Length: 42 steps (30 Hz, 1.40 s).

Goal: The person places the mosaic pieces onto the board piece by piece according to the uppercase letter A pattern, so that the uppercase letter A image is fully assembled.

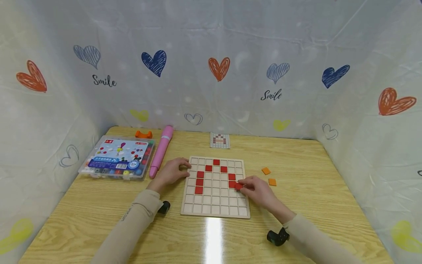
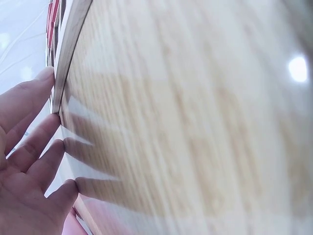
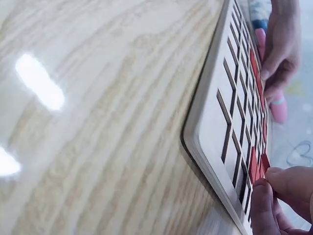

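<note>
Right grip (image 1: 260,190) pinched red tile (image 1: 239,186); early release risked seating it askew on board (image 1: 207,200); left grip (image 1: 169,173) spread beside board

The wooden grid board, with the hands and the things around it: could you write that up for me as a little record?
Board: wooden grid board, flat on the table
In its cells: red tiles forming an arch-like outline
Right hand: pinches another red tile at the board's right side
Left hand: touches the board's left edge
Loose: two orange tiles, right of the board
Behind the board: small patterned card
Far left: clear plastic box, pink cylinder
</note>
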Each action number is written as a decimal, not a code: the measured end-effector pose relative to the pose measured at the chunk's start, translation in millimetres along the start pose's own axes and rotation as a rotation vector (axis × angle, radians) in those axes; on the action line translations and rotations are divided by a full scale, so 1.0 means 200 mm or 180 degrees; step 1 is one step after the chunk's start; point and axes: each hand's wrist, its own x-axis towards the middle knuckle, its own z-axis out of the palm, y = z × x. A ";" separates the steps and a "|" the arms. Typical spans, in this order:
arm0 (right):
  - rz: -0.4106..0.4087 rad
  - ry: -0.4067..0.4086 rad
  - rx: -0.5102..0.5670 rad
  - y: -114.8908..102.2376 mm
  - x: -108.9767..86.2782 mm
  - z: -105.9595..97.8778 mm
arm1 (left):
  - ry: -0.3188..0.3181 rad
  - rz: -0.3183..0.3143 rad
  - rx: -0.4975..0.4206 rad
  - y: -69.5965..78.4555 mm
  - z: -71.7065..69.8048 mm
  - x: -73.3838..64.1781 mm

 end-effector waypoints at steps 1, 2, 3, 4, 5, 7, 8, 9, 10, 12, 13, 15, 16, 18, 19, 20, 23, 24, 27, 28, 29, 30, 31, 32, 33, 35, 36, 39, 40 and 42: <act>-0.0020 -0.0005 0.0014 0.00 -0.01 0.01 | 0.0001 -0.0009 -0.0005 0.00 0.00 0.00; -0.0027 -0.0013 0.0048 -0.01 -0.01 0.01 | -0.0001 -0.0016 -0.0007 0.00 0.00 0.00; -0.0037 -0.0026 0.0091 -0.01 -0.02 0.02 | -0.0004 -0.0015 -0.0002 0.00 0.00 0.00; -0.0059 -0.0034 0.0132 -0.02 -0.02 0.03 | -0.0004 -0.0014 0.0004 0.00 0.00 0.01; -0.0047 -0.0043 0.0176 -0.02 -0.02 0.03 | -0.0006 -0.0020 0.0010 0.00 0.00 0.01; -0.0050 -0.0080 0.0263 -0.03 -0.03 0.04 | -0.0008 -0.0026 -0.0002 0.00 0.00 0.01; -0.0078 -0.0087 0.0273 -0.03 -0.03 0.05 | -0.0011 -0.0024 -0.0005 0.00 0.00 0.00; -0.0115 -0.0095 0.0261 -0.03 -0.04 0.05 | -0.0011 -0.0023 -0.0010 0.00 0.00 0.00; -0.0162 -0.0093 0.0237 -0.03 -0.04 0.05 | -0.0010 -0.0028 -0.0026 0.00 0.00 0.00; -0.0239 -0.0090 0.0170 -0.03 -0.03 0.06 | -0.0008 -0.0031 -0.0051 0.00 0.00 0.00; -0.0293 -0.0086 0.0129 -0.03 -0.03 0.06 | -0.0006 -0.0029 -0.0057 0.00 0.00 0.00; -0.0372 -0.0073 0.0058 -0.03 -0.02 0.07 | -0.0001 -0.0026 -0.0055 0.00 0.00 0.00; -0.0410 -0.0067 0.0024 -0.03 -0.02 0.07 | 0.0003 -0.0026 -0.0054 0.00 0.00 0.00; -0.0436 -0.0062 -0.0006 -0.03 -0.01 0.08 | 0.0008 -0.0020 -0.0038 0.00 0.00 0.00; -0.0445 -0.0068 -0.0021 -0.03 -0.01 0.08 | 0.0009 -0.0018 -0.0029 0.00 0.00 0.00; -0.0445 -0.0071 -0.0030 -0.03 -0.01 0.08 | 0.0010 -0.0016 -0.0020 0.00 0.00 0.00; -0.0431 -0.0078 -0.0044 -0.03 -0.01 0.08 | 0.0007 -0.0012 -0.0004 0.01 0.00 0.00; -0.0417 -0.0082 -0.0044 -0.03 -0.01 0.09 | 0.0005 -0.0009 0.0002 0.01 0.00 0.00; -0.0381 -0.0074 -0.0021 -0.03 -0.01 0.09 | 0.0000 -0.0007 0.0003 0.00 0.00 0.00; -0.0378 -0.0064 -0.0011 -0.03 -0.01 0.09 | -0.0002 -0.0008 0.0001 0.00 0.00 0.00; -0.0361 -0.0057 -0.0004 -0.04 -0.01 0.09 | -0.0005 -0.0013 -0.0004 0.00 0.00 0.00; -0.0346 -0.0047 -0.0001 -0.04 -0.01 0.09 | -0.0006 -0.0020 -0.0011 0.00 0.00 0.00; -0.0344 -0.0036 -0.0002 -0.04 -0.02 0.09 | -0.0009 -0.0033 -0.0022 0.01 0.00 0.00; -0.0358 -0.0028 -0.0021 -0.04 -0.02 0.10 | -0.0012 -0.0041 -0.0025 0.01 0.00 0.00; -0.0351 -0.0020 -0.0032 -0.04 -0.02 0.10 | -0.0012 -0.0044 -0.0028 0.01 0.00 0.00; -0.0349 -0.0019 -0.0058 -0.04 -0.02 0.10 | -0.0018 -0.0052 -0.0025 0.01 0.00 0.00; -0.0360 -0.0019 -0.0069 -0.04 -0.02 0.10 | -0.0020 -0.0056 -0.0023 0.01 0.00 0.00; -0.0374 -0.0016 -0.0095 -0.04 -0.02 0.10 | -0.0021 -0.0051 -0.0021 0.00 0.00 0.00; -0.0386 -0.0015 -0.0106 -0.04 -0.01 0.10 | -0.0022 -0.0056 -0.0027 0.01 0.00 0.00; -0.0393 -0.0008 -0.0128 -0.04 -0.01 0.10 | -0.0020 -0.0053 -0.0031 0.01 0.00 0.00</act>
